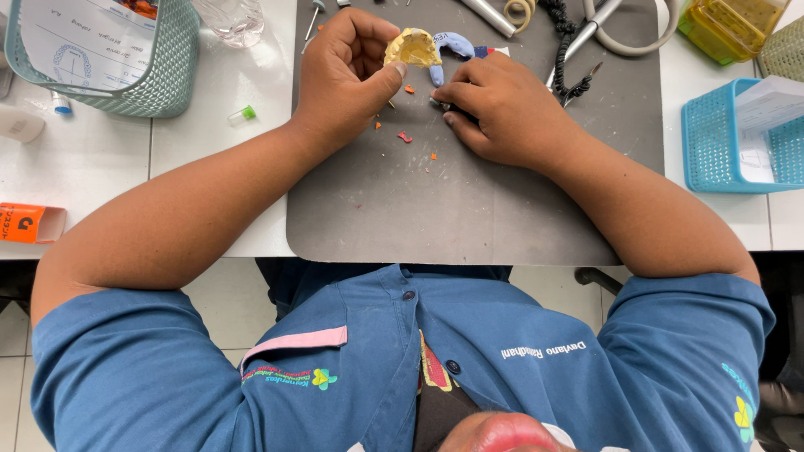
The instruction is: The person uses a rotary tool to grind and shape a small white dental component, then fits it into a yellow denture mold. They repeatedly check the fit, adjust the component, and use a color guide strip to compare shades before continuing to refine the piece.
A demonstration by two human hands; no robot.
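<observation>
Head view: yellow dental cast point(413, 48) clamped in the grip of the left hand point(352, 71), just above the grey mat point(469, 209) on the white bench point(209, 167), with a blue impression tray point(453, 44) touching behind. Right hand point(494, 109) pinched shut on a small dark tool point(437, 102), tip down beside the cast. Orange crumbs point(405, 136) scattered nearby. Seemingly mid-trimming; calls for a steady cast and fine tool control.

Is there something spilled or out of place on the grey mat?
Yes. Small orange-red crumbs lie scattered on the dark grey mat, below the yellow dental cast in the left hand. Nothing else looks askew or damaged.
</observation>
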